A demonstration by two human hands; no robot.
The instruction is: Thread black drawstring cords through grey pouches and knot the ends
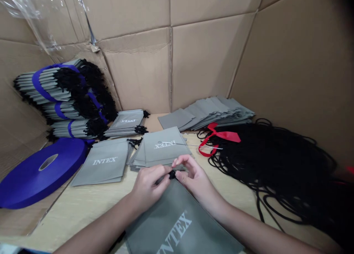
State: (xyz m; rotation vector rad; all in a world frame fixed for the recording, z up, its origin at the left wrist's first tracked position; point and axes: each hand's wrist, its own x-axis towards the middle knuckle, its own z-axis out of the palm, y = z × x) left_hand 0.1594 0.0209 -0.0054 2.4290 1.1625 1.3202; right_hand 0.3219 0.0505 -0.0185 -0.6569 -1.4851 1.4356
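Note:
A grey drawstring pouch [177, 221] with white INTEX lettering lies close in front of me, one corner pointing away. At that corner is a small bunch of black cord [172, 174]. My left hand [152, 182] pinches the cord from the left, fingers closed. From the right, my right hand [195, 178] holds the same bunch with its thumb and bent fingers. The exact shape of the cord is partly hidden by the fingers. Just beyond my hands is a stack of grey pouches [159, 150], with a thin metal wire tool [193, 146] lying across it.
Left of centre lie more corded pouches [105, 162] and a small pile [125, 123]. Strapped pouch bundles [55, 84] stand behind a purple ribbon roll [63, 165]. Flat grey pouches [207, 112] fan out at the back. Black cords [265, 154] with a red tie [225, 135] fill the right. Cardboard walls [132, 69] surround the table.

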